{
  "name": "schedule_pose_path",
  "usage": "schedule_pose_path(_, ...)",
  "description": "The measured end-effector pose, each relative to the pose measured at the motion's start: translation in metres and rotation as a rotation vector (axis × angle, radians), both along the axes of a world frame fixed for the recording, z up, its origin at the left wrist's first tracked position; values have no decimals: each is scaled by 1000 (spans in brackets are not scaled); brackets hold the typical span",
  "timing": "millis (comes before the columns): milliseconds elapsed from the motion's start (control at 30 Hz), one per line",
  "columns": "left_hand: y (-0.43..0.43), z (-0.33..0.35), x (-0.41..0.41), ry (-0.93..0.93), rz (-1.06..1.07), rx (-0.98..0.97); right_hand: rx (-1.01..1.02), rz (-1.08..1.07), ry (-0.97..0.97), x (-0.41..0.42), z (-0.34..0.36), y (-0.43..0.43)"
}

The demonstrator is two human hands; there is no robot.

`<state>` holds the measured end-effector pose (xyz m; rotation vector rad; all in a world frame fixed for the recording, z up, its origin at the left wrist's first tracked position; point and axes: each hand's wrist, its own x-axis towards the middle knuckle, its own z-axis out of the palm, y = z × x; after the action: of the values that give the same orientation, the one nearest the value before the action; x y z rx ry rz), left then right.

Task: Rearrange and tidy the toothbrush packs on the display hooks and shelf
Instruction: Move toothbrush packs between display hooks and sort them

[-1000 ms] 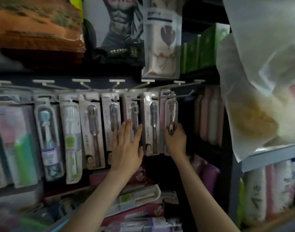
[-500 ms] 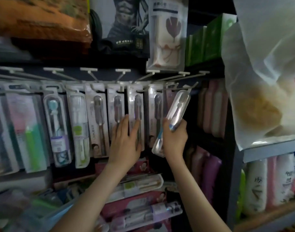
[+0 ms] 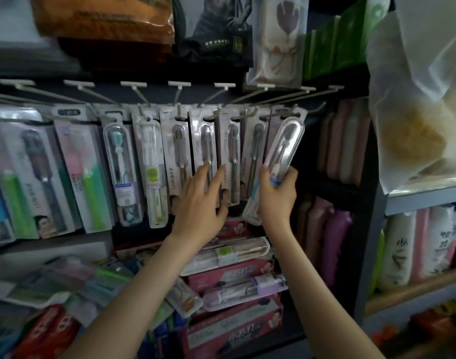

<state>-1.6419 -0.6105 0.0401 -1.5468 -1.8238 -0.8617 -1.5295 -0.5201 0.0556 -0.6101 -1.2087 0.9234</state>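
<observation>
"Toothbrush packs (image 3: pixel 179 156) hang side by side from the display hooks (image 3: pixel 180 99)," says the first. "That is what the head view shows across its middle."

"And the hands?" asks the second.

"The left hand (image 3: pixel 199 203) is released. Its fingers are straight and spread, and it lies flat against the hanging row with the fingertips touching two packs near the middle. It grasps nothing."

"The right one?"

"The right hand (image 3: pixel 277 198) grasps a clear pack (image 3: pixel 283 146), with fingers and thumb wrapped round its lower half. That pack is at the right end of the row. It is tilted, with its top leaning to the right, up near the last hook."

"Is it on that hook?"

"The first cannot tell. The top of the pack is just beside the hook's tip, but the view does not show whether they meet."

"What lies under the row?"

"Loose packs (image 3: pixel 237 251) lie flat there, between the two forearms. They rest on pink boxes (image 3: pixel 234 275) with faces printed on them."

"And to the right?"

"Pink bottles (image 3: pixel 346 141) stand upright just beside the held pack, in a dark bay. Further right, a pale plastic bag (image 3: pixel 416 99) hangs over a grey shelf edge."
</observation>
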Motion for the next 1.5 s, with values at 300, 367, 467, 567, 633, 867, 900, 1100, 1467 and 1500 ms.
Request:
schedule_pose_path(300,-80,1,-20,-13,-17,-15,170,148,-176,-40,-10,-98)
schedule_pose_path(367,-107,-1,-29,-24,8,19,218,214,-220,-54,-9,-122)
schedule_pose_path(467,-153,-5,-50,-32,80,42,348,287,-315,-77,-8,-158)
schedule_pose_path(567,-207,-10,-76,-17,180,52,480,336,-413,-107,-12,-194)
schedule_pose_path(633,-245,-14,-96,39,249,24,545,361,-448,-128,-14,-219)
schedule_pose_path(867,-359,-13,-164,233,498,-23,602,402,-491,-188,4,-286)
schedule_pose_path(900,-368,-11,-170,227,521,-17,597,392,-501,-196,8,-291)
schedule_pose_path(1100,-381,2,-205,90,566,-71,616,299,-493,-227,12,-316)
schedule_pose_path(1467,-350,8,-220,65,562,-71,554,272,-788,-265,24,-310)
schedule_pose_path(1500,-347,6,-218,60,568,-63,544,273,-820,-270,25,-307)
